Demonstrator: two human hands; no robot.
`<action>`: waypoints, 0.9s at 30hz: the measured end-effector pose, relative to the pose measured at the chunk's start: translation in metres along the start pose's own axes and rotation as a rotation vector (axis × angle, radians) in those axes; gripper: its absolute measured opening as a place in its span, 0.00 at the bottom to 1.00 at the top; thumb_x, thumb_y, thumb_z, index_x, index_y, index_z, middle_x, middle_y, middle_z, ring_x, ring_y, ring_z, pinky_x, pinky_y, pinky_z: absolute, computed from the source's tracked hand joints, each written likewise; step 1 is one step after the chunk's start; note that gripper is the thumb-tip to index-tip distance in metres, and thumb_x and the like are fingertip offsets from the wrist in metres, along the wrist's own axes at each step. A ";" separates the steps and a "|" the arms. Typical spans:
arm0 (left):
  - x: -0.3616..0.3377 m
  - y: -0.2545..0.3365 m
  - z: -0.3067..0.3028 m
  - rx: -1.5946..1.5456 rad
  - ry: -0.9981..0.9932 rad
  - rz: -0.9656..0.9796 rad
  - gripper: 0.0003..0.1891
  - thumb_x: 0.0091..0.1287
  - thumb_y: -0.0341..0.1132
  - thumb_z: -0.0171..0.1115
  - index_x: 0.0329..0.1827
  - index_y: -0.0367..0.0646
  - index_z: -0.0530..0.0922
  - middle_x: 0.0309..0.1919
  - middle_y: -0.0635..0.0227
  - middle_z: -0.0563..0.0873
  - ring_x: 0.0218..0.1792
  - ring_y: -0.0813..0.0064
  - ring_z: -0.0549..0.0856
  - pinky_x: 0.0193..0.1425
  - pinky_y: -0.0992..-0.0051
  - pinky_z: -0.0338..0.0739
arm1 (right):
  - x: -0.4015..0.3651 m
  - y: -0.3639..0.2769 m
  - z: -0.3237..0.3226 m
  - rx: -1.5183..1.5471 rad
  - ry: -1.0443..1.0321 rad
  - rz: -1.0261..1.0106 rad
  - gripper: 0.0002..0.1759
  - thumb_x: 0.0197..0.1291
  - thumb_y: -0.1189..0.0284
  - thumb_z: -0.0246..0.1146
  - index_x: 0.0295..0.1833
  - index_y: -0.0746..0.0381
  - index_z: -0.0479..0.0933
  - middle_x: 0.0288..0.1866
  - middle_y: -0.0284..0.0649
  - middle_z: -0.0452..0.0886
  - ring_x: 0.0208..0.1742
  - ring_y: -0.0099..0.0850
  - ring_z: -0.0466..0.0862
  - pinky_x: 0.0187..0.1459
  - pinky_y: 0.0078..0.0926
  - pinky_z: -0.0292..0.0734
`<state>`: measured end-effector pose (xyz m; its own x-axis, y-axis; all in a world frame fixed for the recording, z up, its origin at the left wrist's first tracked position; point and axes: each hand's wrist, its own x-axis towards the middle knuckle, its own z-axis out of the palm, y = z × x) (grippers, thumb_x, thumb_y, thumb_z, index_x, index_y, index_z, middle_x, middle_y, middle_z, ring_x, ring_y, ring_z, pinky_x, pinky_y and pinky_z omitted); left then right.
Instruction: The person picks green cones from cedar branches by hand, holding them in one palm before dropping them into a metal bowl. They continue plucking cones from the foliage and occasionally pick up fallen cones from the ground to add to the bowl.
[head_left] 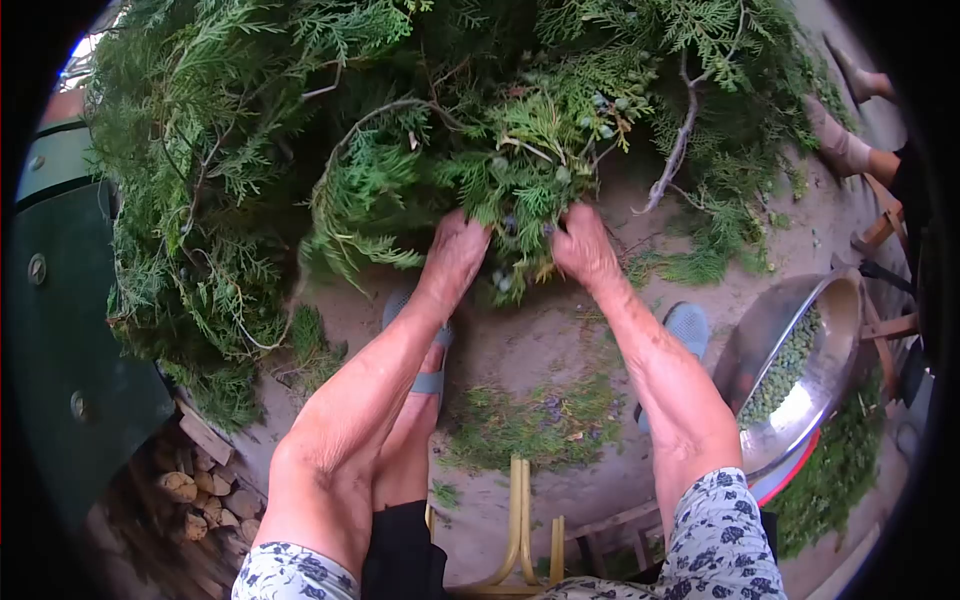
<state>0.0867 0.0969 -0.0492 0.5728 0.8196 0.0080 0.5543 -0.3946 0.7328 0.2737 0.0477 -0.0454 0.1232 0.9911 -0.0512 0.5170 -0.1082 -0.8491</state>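
My left hand (460, 252) is closed at the left edge of a leafy evergreen branch (530, 190) with scale-like green sprays and small bluish-green cones. On the branch's right side, my right hand (585, 245) is closed too, fingers curled into the foliage. Leaves partly hide the fingertips of both hands. Small round cones (605, 105) show among the sprays above my right hand. To the right stands a shiny metal bowl (735, 345), tilted, with many green cones (785, 370) inside.
A large heap of cut evergreen branches (230, 120) fills the far side. Loose clippings (540, 425) lie on the ground between my feet. Chopped firewood (210, 495) and a dark green metal panel (60, 330) are at left. Another person's foot (840, 140) is at upper right.
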 end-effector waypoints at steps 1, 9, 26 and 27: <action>-0.006 0.007 -0.006 -0.084 -0.029 -0.054 0.13 0.67 0.39 0.50 0.44 0.38 0.75 0.34 0.63 0.84 0.38 0.70 0.80 0.43 0.68 0.73 | -0.011 0.002 -0.003 0.011 -0.044 0.005 0.09 0.52 0.73 0.57 0.33 0.69 0.76 0.29 0.57 0.76 0.33 0.56 0.77 0.33 0.42 0.73; -0.003 0.038 -0.057 -0.655 -0.303 -0.645 0.25 0.64 0.50 0.55 0.54 0.39 0.76 0.50 0.62 0.82 0.52 0.73 0.77 0.60 0.74 0.67 | -0.042 -0.046 -0.024 0.077 0.096 -0.038 0.04 0.51 0.74 0.61 0.29 0.63 0.76 0.27 0.43 0.79 0.33 0.42 0.79 0.37 0.37 0.74; 0.114 0.110 -0.054 -1.916 0.109 -0.586 0.19 0.66 0.35 0.59 0.58 0.37 0.70 0.56 0.52 0.78 0.56 0.56 0.79 0.69 0.52 0.64 | -0.063 -0.036 -0.006 -0.204 0.389 0.135 0.22 0.54 0.83 0.56 0.57 0.66 0.74 0.61 0.61 0.71 0.65 0.54 0.69 0.66 0.43 0.64; 0.113 0.108 -0.053 -1.913 0.110 -0.593 0.19 0.66 0.35 0.59 0.58 0.37 0.70 0.56 0.52 0.78 0.56 0.56 0.79 0.69 0.52 0.64 | -0.059 -0.027 -0.011 -0.156 0.404 0.227 0.21 0.54 0.83 0.55 0.56 0.67 0.74 0.60 0.61 0.72 0.65 0.53 0.69 0.66 0.43 0.64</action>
<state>0.1792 0.1686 0.0671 0.5216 0.7036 -0.4827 -0.6564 0.6923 0.2998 0.2620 -0.0089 -0.0134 0.5505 0.8348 0.0079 0.5559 -0.3595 -0.7495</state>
